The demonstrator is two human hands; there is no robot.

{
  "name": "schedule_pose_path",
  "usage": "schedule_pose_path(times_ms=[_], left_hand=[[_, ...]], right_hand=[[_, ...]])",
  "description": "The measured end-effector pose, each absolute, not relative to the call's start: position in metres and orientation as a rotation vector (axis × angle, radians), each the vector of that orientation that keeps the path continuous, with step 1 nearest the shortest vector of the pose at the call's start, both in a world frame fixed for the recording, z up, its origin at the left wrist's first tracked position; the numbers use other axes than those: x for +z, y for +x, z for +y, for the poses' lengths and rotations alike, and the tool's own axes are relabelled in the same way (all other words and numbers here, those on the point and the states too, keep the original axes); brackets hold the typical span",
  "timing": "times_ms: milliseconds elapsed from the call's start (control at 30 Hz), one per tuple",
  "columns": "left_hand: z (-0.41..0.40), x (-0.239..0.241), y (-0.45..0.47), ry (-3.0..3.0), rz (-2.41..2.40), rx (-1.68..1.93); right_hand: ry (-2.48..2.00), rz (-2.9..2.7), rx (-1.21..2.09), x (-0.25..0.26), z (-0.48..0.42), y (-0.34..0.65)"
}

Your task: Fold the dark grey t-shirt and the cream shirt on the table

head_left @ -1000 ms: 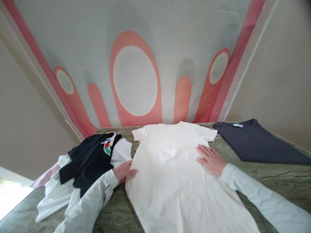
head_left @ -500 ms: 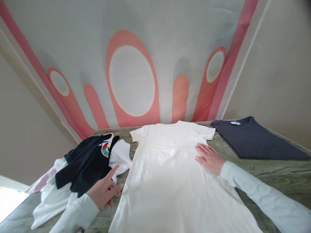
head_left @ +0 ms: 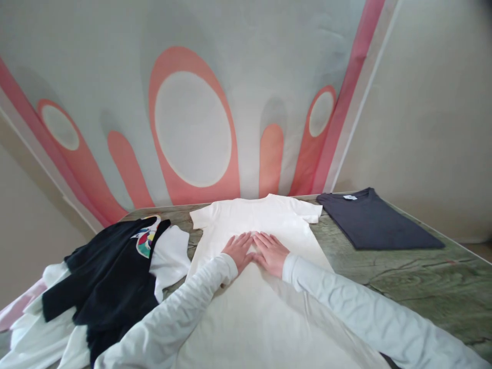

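Observation:
A white short-sleeved T-shirt [head_left: 246, 318] lies spread out on the table, its collar at the far edge and its hem running out of view towards me. On the upper middle of the shirt, my left hand [head_left: 239, 251] rests flat with the fingers stretched out. Beside it lies my right hand [head_left: 271, 252], also flat on the cloth. The two hands meet at the fingertips and thumbs. My sleeves cover parts of the shirt's lower sides.
To the left sits a loose heap of clothes, with a black garment [head_left: 111, 271] bearing a colourful print over white and pink ones. A folded dark grey T-shirt [head_left: 378, 220] lies at the right back. Under everything is a wood-patterned table [head_left: 418, 282], against a wall [head_left: 307, 46].
My left hand has come from beside the clothes heap onto the shirt. My right hand has slid from the shirt's right side to its middle. The view has shifted slightly right.

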State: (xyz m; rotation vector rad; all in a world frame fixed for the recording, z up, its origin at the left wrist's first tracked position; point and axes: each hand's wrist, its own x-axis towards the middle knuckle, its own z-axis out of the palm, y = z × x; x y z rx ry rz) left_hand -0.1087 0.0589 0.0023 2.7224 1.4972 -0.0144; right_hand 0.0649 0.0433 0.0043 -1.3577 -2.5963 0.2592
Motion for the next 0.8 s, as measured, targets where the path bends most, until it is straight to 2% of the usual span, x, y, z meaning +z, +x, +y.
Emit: schedule_pose_path(times_ms=[400, 667, 800], left_hand=[[0.053, -0.004, -0.131, 2.735, 1.615, -0.016], [0.051, -0.001, -0.129, 2.702, 1.646, -0.048], [0.054, -0.002, -0.129, 2.67, 1.651, -0.069]], right_hand=[[-1.967, -2.408, 0.066, -0.03, 0.027, 0.223], [-1.913, -2.393, 0.049, -0.019, 0.066, 0.185], [-2.012, -2.369, 0.165, -0.026, 0.095, 0.171]])
